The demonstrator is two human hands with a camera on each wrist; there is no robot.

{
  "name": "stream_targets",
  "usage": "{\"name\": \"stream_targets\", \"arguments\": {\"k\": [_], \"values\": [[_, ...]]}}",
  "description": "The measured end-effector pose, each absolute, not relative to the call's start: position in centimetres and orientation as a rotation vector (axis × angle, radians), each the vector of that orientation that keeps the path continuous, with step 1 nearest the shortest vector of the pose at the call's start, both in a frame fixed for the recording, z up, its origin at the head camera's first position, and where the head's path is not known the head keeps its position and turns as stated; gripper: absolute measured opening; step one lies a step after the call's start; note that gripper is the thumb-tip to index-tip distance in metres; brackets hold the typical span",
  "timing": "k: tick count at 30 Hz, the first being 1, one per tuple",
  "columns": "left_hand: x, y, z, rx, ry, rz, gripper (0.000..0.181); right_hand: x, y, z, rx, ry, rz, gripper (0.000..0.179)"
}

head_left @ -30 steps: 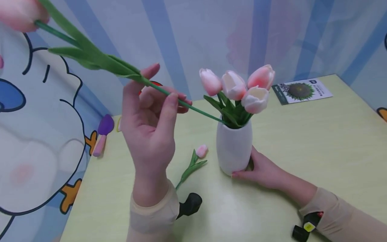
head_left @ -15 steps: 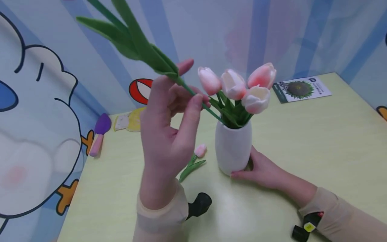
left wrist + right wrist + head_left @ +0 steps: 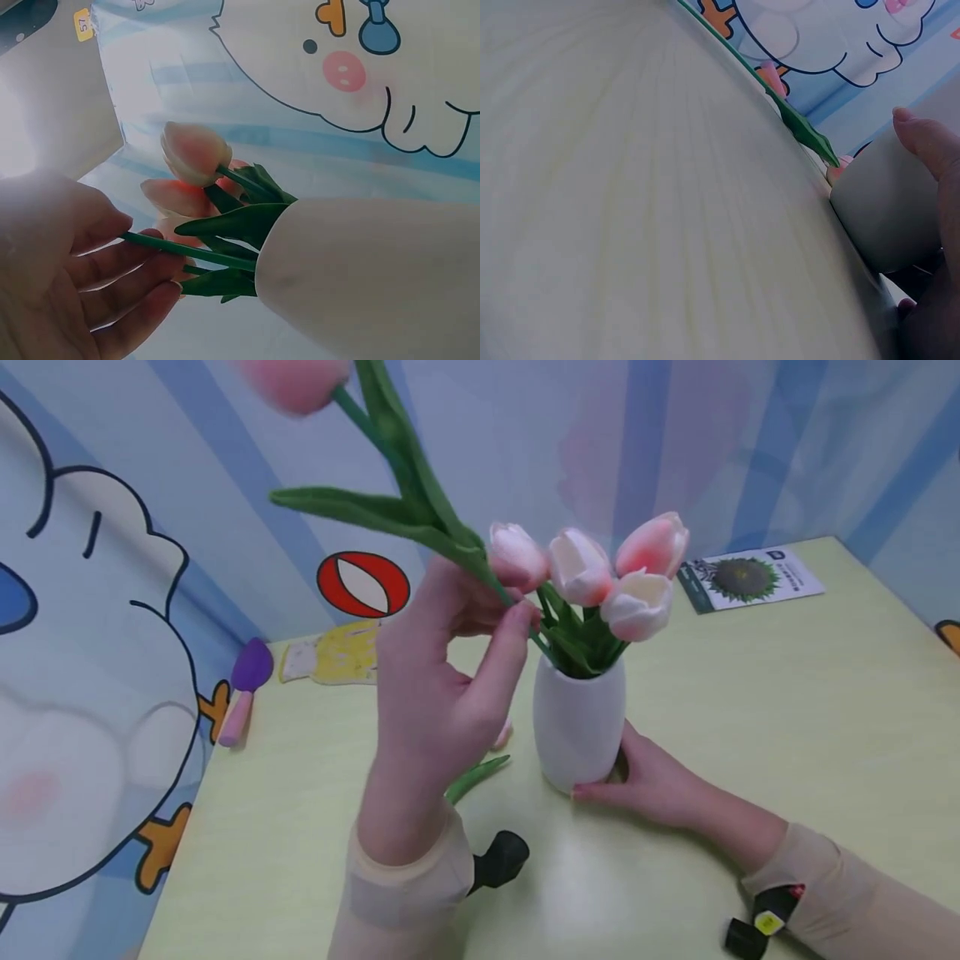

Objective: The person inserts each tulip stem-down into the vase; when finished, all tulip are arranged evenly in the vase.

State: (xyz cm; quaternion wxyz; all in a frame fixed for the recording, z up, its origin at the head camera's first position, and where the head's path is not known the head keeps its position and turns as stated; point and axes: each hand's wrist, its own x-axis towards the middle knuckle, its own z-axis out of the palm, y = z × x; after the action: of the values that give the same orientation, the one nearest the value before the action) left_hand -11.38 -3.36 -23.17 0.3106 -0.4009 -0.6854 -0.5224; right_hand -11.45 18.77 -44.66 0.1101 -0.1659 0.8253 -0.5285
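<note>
The step in hand looked to be setting a tulip (image 3: 442, 527) into the vase (image 3: 579, 727). The left hand (image 3: 453, 685) pinched its stem between thumb and fingers, low down, just above the vase's mouth. The right hand (image 3: 652, 781) gripped the vase near its base, thumb in front, apparently to steady it. The vase stood upright on the counter (image 3: 750, 710), and the bunch (image 3: 579, 568) of four tulips in it rose to the right of the new stem.

The stem seemed to pass inside the rim at its left side, though its lower tip was hidden. The next move seemed to call for bringing the stem more upright and sliding it down, with the fingers shifting up so as not to crowd the blooms close beside them. A loose tulip (image 3: 478, 778) lay on the counter, partly behind the left hand and wrist, presumably left for a later turn.

The held tulip leaned well to the left, its pink bloom cut off by the top edge of the head view. Its stem was slim and green, with broad, pointed leaves, one of them sticking out to the left. The vase was plain white, smooth and gently rounded.
</note>
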Motion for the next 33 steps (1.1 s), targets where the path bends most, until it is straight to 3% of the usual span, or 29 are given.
{"name": "stream_targets", "arguments": {"k": [15,25,33], "values": [[-11.68,-3.85,-23.79,-1.098,-2.135,-1.237,0.006,-11.53,18.86,-44.70,-0.519,2.429,-1.568,0.094],[-11.91,-3.90,-24.08,-1.137,-2.075,-1.362,0.009,-11.25,18.94,-44.68,-0.499,2.424,-1.559,0.093],[-12.09,-3.99,-23.88,-0.969,-1.880,-1.524,0.018,-11.35,18.78,-44.90,-0.504,2.421,-1.569,0.093]]}}
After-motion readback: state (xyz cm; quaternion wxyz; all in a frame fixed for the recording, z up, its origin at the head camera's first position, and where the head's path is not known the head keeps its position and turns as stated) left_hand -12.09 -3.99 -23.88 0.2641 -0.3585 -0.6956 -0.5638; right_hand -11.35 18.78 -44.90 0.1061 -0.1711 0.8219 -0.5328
